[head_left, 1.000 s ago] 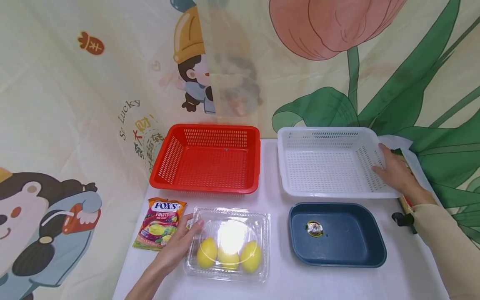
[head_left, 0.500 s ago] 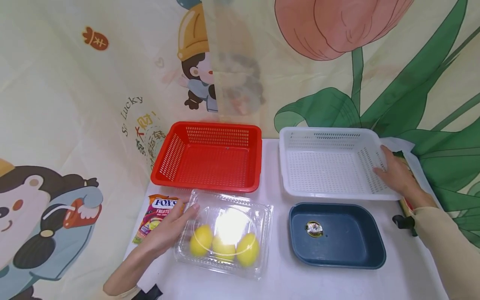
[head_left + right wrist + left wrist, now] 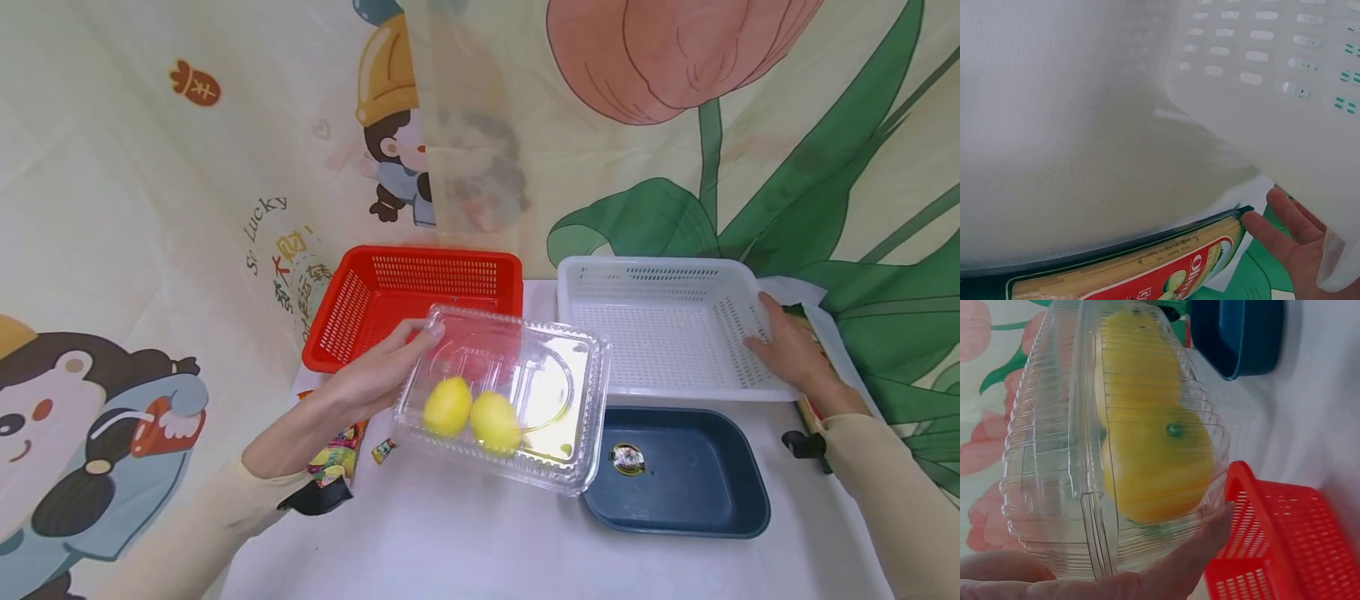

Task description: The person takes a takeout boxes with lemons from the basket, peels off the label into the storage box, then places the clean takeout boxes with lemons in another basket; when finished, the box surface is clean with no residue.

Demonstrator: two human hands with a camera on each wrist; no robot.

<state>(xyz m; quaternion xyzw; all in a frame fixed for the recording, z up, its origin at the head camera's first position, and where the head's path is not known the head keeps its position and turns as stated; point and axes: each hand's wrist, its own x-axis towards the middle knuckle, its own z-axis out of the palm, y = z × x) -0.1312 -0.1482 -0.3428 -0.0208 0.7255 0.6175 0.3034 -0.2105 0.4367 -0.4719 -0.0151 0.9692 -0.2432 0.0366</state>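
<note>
My left hand grips the left edge of a clear plastic clamshell box, thumb on top. Yellow lemons sit inside; in the left wrist view a lemon shows close through the ribbed wall. Held tilted above the table, the box overlaps the red basket and the blue basin in the head view. My right hand holds the right rim of the white basket, its thumb over the inner side. In the right wrist view, fingers lie under the basket's rim.
The red basket stands at the back left, the dark blue basin front right. A Fox's candy bag lies partly behind my left arm, beside a small wrapped candy. A long packet with a red label lies beyond the white basket.
My left hand has lifted the clamshell box off the table and carried it up and to the right, tilting it. The wrapped candy has come into view. My right hand stays on the white basket.
</note>
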